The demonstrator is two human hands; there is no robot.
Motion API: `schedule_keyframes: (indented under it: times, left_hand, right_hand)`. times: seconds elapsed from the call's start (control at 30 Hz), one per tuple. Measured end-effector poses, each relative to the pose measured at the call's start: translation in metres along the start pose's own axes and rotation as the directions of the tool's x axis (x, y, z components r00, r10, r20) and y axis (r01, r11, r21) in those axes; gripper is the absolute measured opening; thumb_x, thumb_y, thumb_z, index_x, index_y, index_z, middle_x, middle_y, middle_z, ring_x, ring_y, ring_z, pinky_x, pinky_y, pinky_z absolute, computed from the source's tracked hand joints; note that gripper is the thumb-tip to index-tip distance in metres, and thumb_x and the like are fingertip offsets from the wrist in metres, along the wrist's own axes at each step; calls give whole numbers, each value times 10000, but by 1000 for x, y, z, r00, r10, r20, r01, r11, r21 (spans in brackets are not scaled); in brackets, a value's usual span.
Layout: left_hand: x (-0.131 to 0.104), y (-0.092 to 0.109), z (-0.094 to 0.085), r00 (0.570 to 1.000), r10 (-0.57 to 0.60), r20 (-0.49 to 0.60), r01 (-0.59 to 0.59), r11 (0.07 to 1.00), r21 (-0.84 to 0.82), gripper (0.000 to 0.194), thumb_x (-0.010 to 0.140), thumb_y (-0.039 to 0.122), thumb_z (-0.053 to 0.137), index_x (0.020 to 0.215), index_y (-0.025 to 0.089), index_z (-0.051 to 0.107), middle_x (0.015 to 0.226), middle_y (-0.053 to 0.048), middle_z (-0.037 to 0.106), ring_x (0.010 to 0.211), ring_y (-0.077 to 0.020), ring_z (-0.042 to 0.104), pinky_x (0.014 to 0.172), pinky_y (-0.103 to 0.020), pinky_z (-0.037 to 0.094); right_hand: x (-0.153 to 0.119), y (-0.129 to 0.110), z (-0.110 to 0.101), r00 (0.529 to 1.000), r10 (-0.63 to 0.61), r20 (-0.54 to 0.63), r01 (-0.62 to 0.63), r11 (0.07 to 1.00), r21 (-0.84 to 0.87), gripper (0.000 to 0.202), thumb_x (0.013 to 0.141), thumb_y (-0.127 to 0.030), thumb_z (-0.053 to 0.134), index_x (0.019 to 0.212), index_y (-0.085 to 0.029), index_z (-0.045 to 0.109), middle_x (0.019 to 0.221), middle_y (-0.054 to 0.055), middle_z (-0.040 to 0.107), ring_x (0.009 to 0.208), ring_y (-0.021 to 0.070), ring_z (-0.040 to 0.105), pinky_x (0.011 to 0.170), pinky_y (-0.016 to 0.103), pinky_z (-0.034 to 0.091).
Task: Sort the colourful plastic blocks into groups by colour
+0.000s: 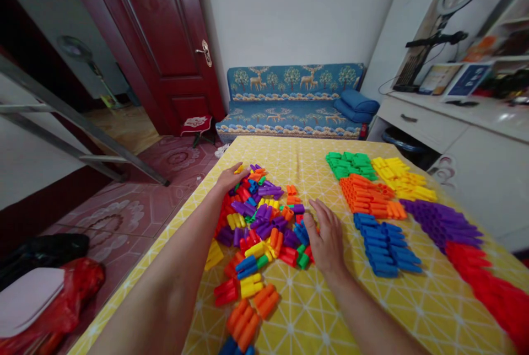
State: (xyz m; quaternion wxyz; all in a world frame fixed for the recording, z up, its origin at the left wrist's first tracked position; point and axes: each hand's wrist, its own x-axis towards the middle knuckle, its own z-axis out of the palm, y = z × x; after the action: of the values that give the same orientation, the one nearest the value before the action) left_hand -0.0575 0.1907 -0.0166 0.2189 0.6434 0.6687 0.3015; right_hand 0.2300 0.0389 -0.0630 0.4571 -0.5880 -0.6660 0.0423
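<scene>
A mixed pile of bullet-shaped plastic building blocks (pixel 264 214) in purple, red, yellow, blue, green and orange lies on the table. My left hand (pixel 232 178) rests at the pile's far left edge, fingers stretched out over some pieces. On the opposite side, my right hand (pixel 326 234) has its fingers apart and slightly bent, close against blue and red pieces. I see nothing held in either hand; its fingertips partly hide a few blocks. Sorted by colour to the right are green blocks (pixel 350 166), yellow blocks (pixel 403 178), orange blocks (pixel 367 196), blue blocks (pixel 385 246), purple blocks (pixel 440 222) and red blocks (pixel 487 283).
A yellow patterned cloth (pixel 306 311) covers the table. Beyond it stands a blue sofa (pixel 285 107), with a white cabinet (pixel 475 162) to the right. A metal ladder (pixel 99 140) and a red bag (pixel 82 289) are on the left.
</scene>
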Motion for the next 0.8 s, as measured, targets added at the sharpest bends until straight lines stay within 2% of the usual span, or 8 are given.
schedule_keyframes:
  times: [0.1,0.17,0.3,0.4,0.5,0.57,0.7,0.8]
  left_hand:
    - [6,12,12,992,95,80,-93,995,-18,692,716,682,602,1195,187,671,1228,-84,676,1182,-294,581,1005,-345,427]
    - [5,19,18,967,194,166,-196,981,-5,629,711,660,620,1133,203,712,1175,-63,703,1136,-289,603,991,-341,440]
    - [-10,39,16,838,413,357,-460,886,55,511,769,573,617,1117,215,727,1128,-57,715,1066,-267,627,977,-333,448]
    - [-36,60,13,752,476,456,-595,787,161,480,792,526,623,1184,257,690,1200,-75,671,1148,-279,579,1016,-378,419]
    - [-68,80,16,786,421,453,-592,723,356,505,775,470,652,1268,368,608,1426,-83,492,1311,-364,430,1069,-596,297]
    - [-83,89,22,822,384,421,-558,691,460,528,761,333,658,1282,376,587,1481,-81,416,1361,-379,356,1076,-673,210]
    - [-90,92,31,893,308,329,-447,693,566,500,779,157,560,1256,299,608,1435,-106,454,1305,-323,445,1093,-615,249]
    - [-86,90,30,918,297,264,-398,706,586,355,800,121,529,1087,243,698,1360,-108,523,1233,-308,510,1077,-563,310]
  right_hand:
    - [1,2,2,999,30,-12,-30,999,38,513,945,-519,375,1279,-178,565,1345,123,560,1270,261,477,1059,471,366]
    - [0,1,2,999,39,26,-40,999,30,526,944,-526,374,1311,-189,544,1367,114,545,1297,267,455,1075,488,347]
    - [-1,-1,3,987,33,157,-43,997,57,565,935,-541,388,1382,-208,480,1435,107,483,1358,279,390,1113,520,298]
    - [-1,-5,3,969,5,246,-51,982,182,627,910,-546,449,1433,-202,410,1494,111,402,1393,265,343,1138,496,289]
    - [-2,-11,0,947,-38,319,-69,946,317,662,895,-520,495,1462,-207,358,1517,106,365,1410,249,320,1152,477,285]
    - [-3,-14,-3,930,-60,363,-92,918,386,655,888,-498,516,1462,-225,357,1516,95,369,1405,247,332,1149,470,295]
    - [-5,-19,-11,897,-105,429,-126,870,476,612,882,-477,542,1435,-255,402,1509,78,381,1383,250,369,1120,449,346]
    - [-6,-20,-12,896,-138,421,-112,849,516,550,894,-461,539,1400,-269,448,1499,62,398,1378,241,375,1123,430,343]
